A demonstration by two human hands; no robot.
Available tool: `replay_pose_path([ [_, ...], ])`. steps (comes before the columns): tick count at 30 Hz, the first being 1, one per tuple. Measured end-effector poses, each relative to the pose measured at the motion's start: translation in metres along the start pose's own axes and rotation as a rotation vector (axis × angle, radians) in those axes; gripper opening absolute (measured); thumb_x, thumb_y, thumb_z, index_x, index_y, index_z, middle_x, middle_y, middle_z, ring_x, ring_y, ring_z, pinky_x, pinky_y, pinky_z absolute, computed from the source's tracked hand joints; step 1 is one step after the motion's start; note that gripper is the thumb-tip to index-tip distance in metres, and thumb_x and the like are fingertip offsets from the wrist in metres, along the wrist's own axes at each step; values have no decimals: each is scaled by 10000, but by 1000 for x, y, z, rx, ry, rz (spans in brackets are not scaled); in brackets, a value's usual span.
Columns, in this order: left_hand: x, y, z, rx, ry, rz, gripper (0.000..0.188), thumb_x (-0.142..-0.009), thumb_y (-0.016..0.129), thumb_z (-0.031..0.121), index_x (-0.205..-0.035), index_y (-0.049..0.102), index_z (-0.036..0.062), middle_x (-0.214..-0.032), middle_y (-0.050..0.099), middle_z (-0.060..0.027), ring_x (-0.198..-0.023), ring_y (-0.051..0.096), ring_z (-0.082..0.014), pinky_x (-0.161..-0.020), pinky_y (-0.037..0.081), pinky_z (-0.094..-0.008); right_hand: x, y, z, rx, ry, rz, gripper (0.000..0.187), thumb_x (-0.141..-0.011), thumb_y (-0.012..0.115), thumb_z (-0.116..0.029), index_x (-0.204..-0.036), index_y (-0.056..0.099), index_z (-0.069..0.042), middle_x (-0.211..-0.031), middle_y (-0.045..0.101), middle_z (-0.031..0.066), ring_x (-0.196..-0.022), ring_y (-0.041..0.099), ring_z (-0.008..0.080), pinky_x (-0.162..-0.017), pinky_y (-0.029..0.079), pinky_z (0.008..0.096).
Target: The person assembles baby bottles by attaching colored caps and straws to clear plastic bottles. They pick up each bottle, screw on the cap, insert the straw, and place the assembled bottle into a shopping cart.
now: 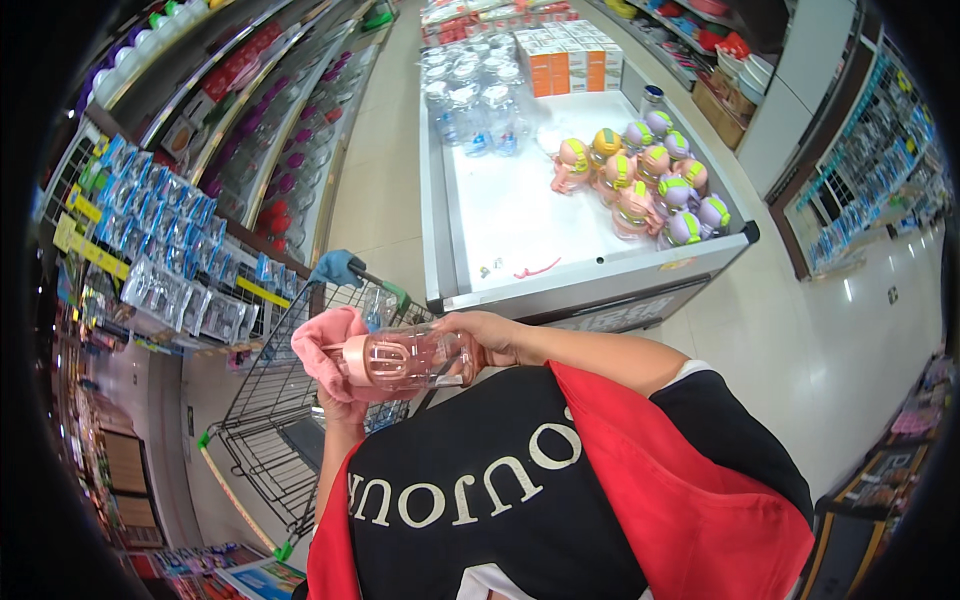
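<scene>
A clear water bottle (pixel 427 358) with a pink lid lies sideways in front of my chest. My right hand (pixel 488 334) is wrapped round its base end. At the lid end, my left hand (pixel 343 407) is closed on a pink cloth (pixel 326 344), which bunches over and beside the lid; most of its fingers are hidden under the cloth. Past the bottle stands a white display bin (pixel 520 215), where several pink, purple and yellow bottles with green bands (pixel 637 205) are grouped at the right.
A wire shopping cart (pixel 262 405) stands close on my left, a blue cloth (pixel 338 267) hanging by its handle. Clear plastic jars (pixel 480 110) and boxes (pixel 570 58) fill the bin's far end. Shelves of glassware (pixel 300 150) and a rack of hanging packets (pixel 165 230) line the left.
</scene>
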State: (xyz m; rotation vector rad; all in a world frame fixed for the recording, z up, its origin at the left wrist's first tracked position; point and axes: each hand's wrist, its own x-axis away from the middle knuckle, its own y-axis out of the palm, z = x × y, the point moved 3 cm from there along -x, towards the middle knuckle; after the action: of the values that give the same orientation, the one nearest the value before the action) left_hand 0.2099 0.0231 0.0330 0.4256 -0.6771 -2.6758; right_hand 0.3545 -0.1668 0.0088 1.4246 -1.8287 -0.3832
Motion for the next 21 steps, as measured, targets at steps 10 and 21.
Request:
replay_pose_path([
  [10,19,-12,-23,17,-161,445,467,-1005,470,372,-1339,475,45,-1251,584,-136,-1144,592,-264,-961,506,-378,8,-6,10,576,-904,335,692,-844,743,-358,-1314,373,-11,-974,574,105,-753,568,145,-556,507,279],
  [21,27,29,10,48,26,210,556,-979,513,441,-1354,442,36,-1242,570,-79,-1119,564,-199,-909,479,-364,8,8,23,-371,51,-96,735,-938,338,-673,-1281,532,-53,-980,687,158,-677,641,285,-484,463,301],
])
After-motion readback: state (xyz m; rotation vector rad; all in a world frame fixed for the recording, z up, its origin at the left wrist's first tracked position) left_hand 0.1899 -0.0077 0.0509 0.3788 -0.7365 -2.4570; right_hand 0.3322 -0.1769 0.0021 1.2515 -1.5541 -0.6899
